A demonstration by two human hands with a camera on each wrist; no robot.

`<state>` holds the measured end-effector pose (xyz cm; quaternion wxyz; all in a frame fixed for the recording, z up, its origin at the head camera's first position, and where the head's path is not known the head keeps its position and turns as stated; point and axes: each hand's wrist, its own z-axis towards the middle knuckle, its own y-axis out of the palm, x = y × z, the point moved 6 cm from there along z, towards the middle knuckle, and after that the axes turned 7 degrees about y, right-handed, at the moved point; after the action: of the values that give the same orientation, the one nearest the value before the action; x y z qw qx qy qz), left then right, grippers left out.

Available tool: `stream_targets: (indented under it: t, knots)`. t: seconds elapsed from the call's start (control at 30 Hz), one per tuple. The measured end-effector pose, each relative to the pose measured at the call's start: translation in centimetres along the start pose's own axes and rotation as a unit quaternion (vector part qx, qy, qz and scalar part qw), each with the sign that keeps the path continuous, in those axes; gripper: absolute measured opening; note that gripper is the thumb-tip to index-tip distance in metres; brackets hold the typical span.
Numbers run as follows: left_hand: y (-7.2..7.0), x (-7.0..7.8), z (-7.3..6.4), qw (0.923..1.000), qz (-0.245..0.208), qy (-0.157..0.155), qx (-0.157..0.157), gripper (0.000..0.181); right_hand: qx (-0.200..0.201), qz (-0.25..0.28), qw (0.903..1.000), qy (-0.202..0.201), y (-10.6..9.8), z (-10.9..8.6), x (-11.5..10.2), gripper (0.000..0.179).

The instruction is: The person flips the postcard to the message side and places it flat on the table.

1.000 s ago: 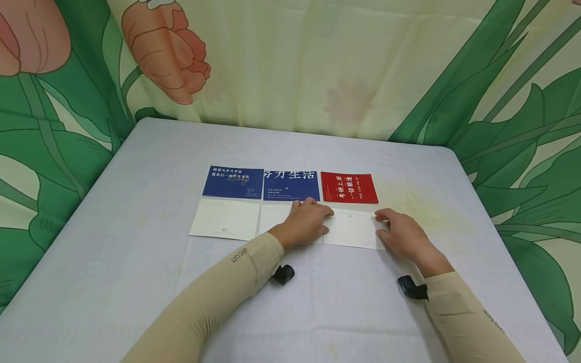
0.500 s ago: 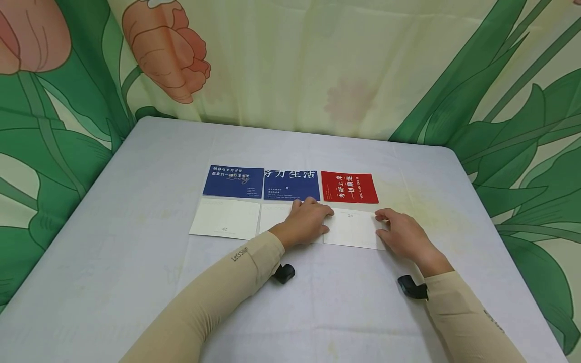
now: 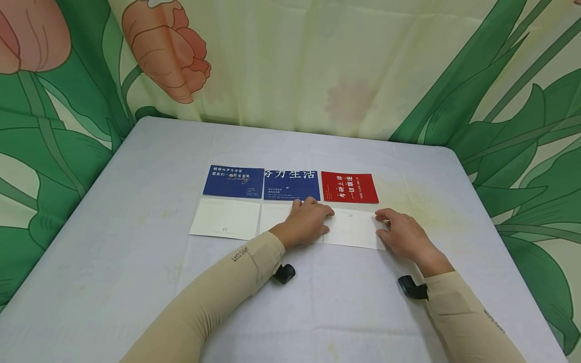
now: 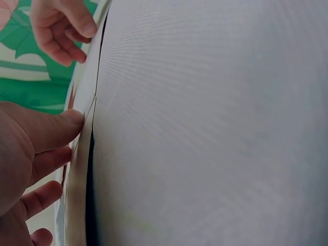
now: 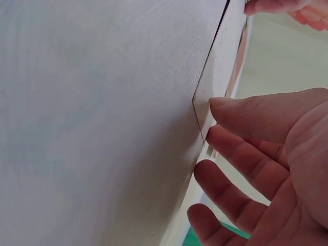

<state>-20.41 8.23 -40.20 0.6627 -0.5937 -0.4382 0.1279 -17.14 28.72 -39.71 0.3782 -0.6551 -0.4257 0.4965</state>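
Six postcards lie flat in two rows in the head view. The far row has a blue postcard [image 3: 233, 181], a second blue postcard [image 3: 292, 185] and a red postcard [image 3: 349, 187]. Nearer lie a white card [image 3: 224, 219], a middle white card [image 3: 274, 217] and a right-hand white card [image 3: 354, 229]. My left hand [image 3: 303, 223] rests over the middle one and hides much of it, thumb and fingertips at the right-hand card's left edge. My right hand [image 3: 404, 234] touches that card's right edge; its thumb [image 5: 246, 113] lies on the card in the right wrist view.
A white cloth covers the table [image 3: 317, 312]. Behind it hangs a pale curtain [image 3: 290, 65] printed with tulips and green leaves. A small black camera [image 3: 284, 274] sits under the left wrist, another black camera [image 3: 413, 287] beside the right.
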Motion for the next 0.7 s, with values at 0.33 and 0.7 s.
stream_targets:
  t: [0.33,0.7]
  knots:
    - [0.0,0.0,0.1,0.9997,-0.021,0.006,0.011,0.048,-0.010,0.000,0.9999,-0.013,-0.4,-0.1,0.0,0.053]
    - [-2.2,-0.3,1.3,0.9973,-0.018,0.006,0.071,0.062,-0.024,0.003,0.9993,-0.029,-2.9,2.5,-0.6,0.066]
